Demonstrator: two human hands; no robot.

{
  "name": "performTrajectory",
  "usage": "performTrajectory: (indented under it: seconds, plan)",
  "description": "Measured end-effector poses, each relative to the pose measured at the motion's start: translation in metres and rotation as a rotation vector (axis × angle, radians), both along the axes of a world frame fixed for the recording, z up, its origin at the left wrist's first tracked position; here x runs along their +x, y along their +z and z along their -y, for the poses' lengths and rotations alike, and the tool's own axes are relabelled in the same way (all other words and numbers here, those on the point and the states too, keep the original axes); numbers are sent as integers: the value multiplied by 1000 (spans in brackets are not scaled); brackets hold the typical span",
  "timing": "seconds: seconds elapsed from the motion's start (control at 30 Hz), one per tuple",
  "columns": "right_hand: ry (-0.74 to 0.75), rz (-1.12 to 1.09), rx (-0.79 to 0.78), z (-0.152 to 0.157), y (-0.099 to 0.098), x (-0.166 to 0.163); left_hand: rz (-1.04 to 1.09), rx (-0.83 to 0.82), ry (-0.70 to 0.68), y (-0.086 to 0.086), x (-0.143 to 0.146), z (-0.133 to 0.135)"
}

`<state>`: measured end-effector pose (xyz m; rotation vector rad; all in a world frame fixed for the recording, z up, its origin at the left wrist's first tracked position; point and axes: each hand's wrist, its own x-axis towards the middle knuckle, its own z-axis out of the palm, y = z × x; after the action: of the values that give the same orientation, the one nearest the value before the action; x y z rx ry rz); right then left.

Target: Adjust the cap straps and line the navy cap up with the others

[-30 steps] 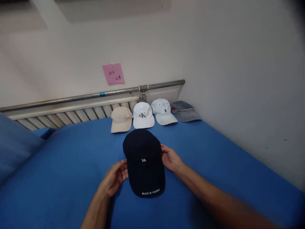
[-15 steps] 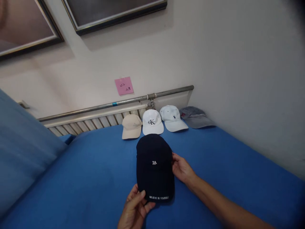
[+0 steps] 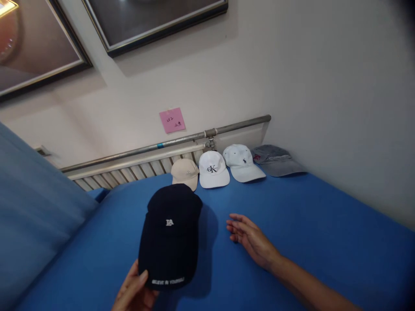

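Your left hand [image 3: 134,293] grips the dark navy cap [image 3: 169,235] at the edge of its brim, with the thumb on top near the white printed words. The cap is lifted a little above the blue bed sheet [image 3: 308,224] and throws a shadow on it to the right. A small white logo sits on the front of its crown, and its brim points toward you.

Your right hand [image 3: 251,239] is open and holds nothing. It rests low over the sheet, just to the right of the cap, not touching it, with the fingers loosely spread toward the cap.

Behind the cap, four more caps lie in a row along the wall: a beige cap [image 3: 185,172], partly covered by the navy one, a white cap with black letters [image 3: 213,169], a pale white cap [image 3: 241,162] and a grey cap [image 3: 275,159]. Above them run a metal pipe [image 3: 181,140] and a pink note [image 3: 172,120] stuck on the wall. A blue pillow [image 3: 35,207] lies at your left.
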<state>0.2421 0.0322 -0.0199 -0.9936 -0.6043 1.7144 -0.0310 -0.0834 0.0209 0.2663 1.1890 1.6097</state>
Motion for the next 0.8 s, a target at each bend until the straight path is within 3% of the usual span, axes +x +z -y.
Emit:
performTrajectory:
  seconds: [0.1,0.23,0.33,0.5,0.8]
  plan:
    - [18,13,-21,-2,1,2,-19,-15,142,17,-21,-11]
    - [52,39,-25,-4,1,3,-20,71,185,23,-48,-43]
    - [93,74,-11,-5,1,3,27,130,237,16,-68,-76]
    - [150,166,23,-6,0,1,132,233,201,-2,-95,-133]
    - [170,228,-23,-14,-7,-4,174,230,213,-29,-114,-217]
